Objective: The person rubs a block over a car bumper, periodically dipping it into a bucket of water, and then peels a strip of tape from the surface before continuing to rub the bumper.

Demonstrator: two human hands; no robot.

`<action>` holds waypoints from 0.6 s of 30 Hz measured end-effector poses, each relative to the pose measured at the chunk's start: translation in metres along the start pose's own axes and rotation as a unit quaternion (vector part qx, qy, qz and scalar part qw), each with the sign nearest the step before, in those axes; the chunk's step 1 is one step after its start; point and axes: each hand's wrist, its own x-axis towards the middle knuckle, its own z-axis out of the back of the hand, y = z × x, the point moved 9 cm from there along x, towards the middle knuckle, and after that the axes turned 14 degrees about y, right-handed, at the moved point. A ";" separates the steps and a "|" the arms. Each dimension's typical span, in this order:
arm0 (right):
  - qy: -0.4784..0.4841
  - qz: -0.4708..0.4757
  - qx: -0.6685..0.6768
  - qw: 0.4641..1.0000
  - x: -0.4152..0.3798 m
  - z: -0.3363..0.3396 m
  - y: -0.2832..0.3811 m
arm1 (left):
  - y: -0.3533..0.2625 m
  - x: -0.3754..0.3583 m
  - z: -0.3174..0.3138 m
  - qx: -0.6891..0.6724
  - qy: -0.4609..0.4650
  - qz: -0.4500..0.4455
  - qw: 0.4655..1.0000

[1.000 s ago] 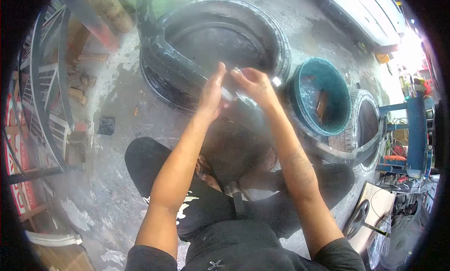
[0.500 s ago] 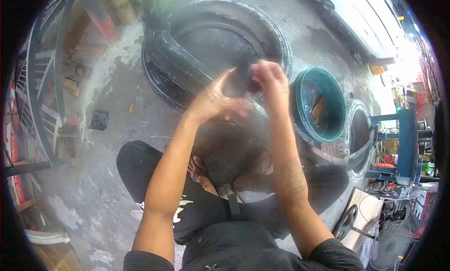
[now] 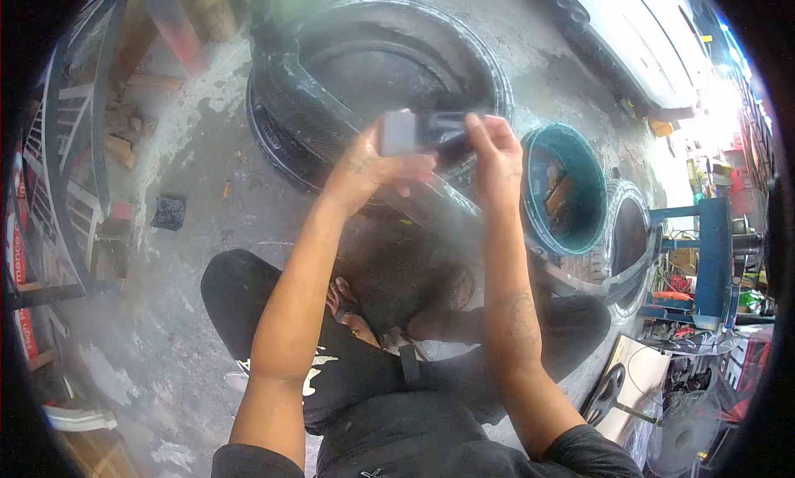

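"What are the fingers doing?"

"The left hand (image 3: 362, 173) grips a grey block (image 3: 399, 134), thumb along its side and the other fingers curled beneath. The right hand (image 3: 499, 157) pinches the far end of a dark sheet (image 3: 443, 129) between thumb and fingers."

"So the sheet is between the two hands?"

"Yes, it runs from the block across to the right fingertips. It's blurred, so I can't tell whether it is fixed to the block."

"And where is all that?"

"In front of the person, above a long dark curved piece (image 3: 319, 110) with a textured face. That piece lies slantwise across a big tire (image 3: 502, 72), which is flat on the floor (image 3: 157, 312)."

"What's around it?"

"Just beside the tire, on the person's right, is a teal bucket (image 3: 598, 159) with liquid and a brownish piece (image 3: 559, 195) inside. Past the bucket there's a second tire (image 3: 633, 198). Well off to the left, a small dark square (image 3: 169, 214) lies on the floor."

"And the person?"

"Seated low, knees spread, both forearms reaching forward between them."
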 end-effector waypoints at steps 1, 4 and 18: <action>-0.032 0.018 0.059 0.998 0.000 0.011 -0.004 | -0.001 0.001 0.000 -0.001 0.005 0.000 1.000; -0.112 0.001 0.092 0.989 -0.012 0.024 -0.006 | -0.001 -0.004 0.017 0.041 -0.092 -0.018 0.995; -0.020 -0.200 0.527 0.826 -0.056 -0.054 -0.065 | -0.011 -0.007 -0.003 0.063 -0.054 -0.043 0.996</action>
